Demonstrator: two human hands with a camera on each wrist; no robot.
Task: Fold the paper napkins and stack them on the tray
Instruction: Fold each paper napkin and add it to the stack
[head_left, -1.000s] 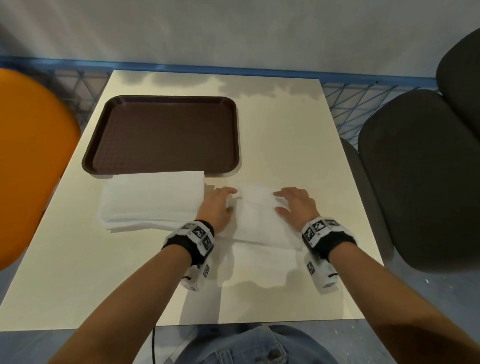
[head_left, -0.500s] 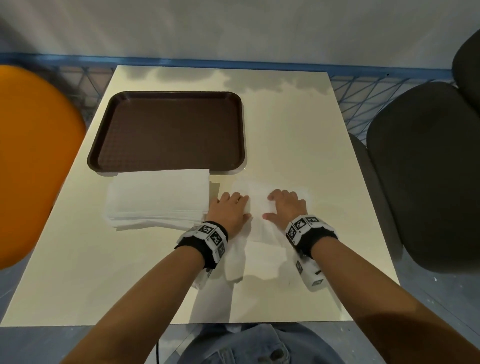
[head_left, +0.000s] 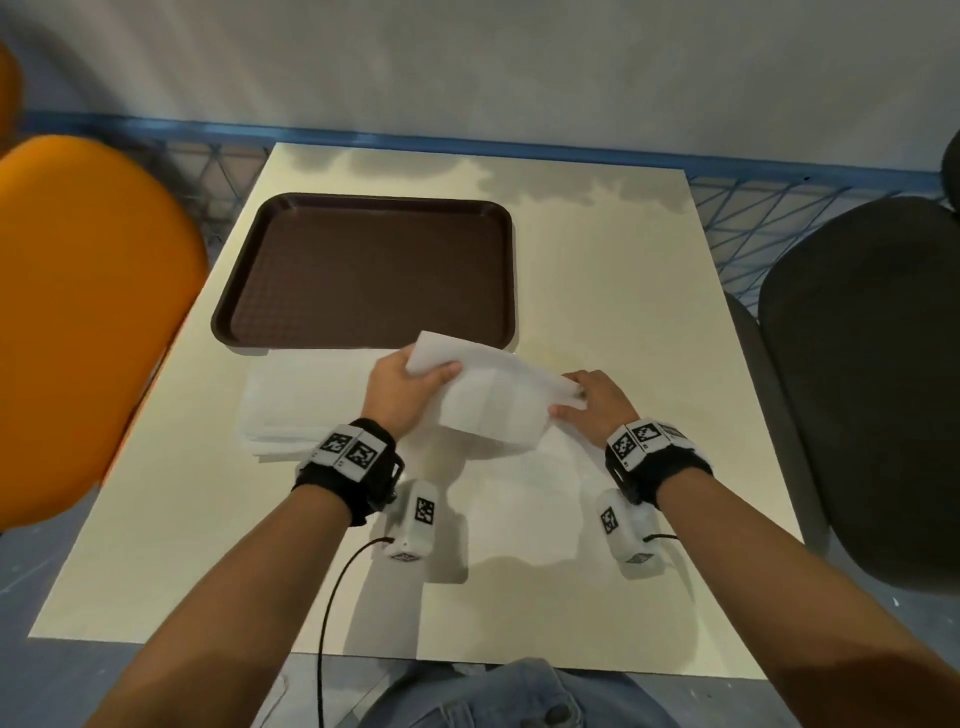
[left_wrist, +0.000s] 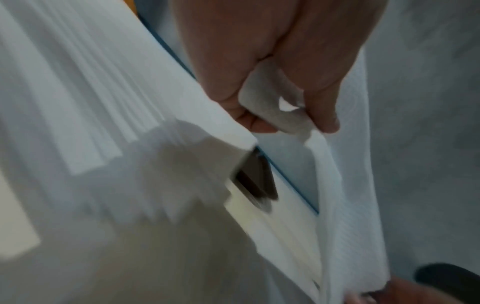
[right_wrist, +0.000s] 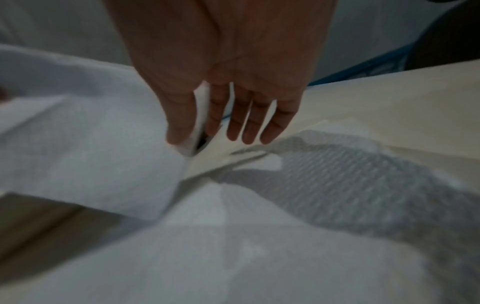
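Observation:
A folded white napkin (head_left: 493, 402) hangs just above the table, held between my two hands. My left hand (head_left: 410, 384) pinches its left edge, thumb on top; the left wrist view shows the fingers of this hand (left_wrist: 285, 123) curled round the napkin (left_wrist: 350, 205). My right hand (head_left: 584, 400) pinches the right corner between thumb and forefinger (right_wrist: 192, 139), the other fingers straight over the napkin (right_wrist: 91, 154). The empty brown tray (head_left: 363, 270) lies just beyond. A stack of flat napkins (head_left: 301, 405) sits to the left, in front of the tray.
Another flat white napkin (head_left: 524, 499) lies on the cream table (head_left: 623, 291) under my hands. An orange chair (head_left: 78, 312) stands at the left, a dark chair (head_left: 872, 389) at the right. A blue rail (head_left: 467, 143) runs behind the table.
Both hands were pressing the napkin flat on the table. They have since pinched its ends and lifted it, moving it toward the tray.

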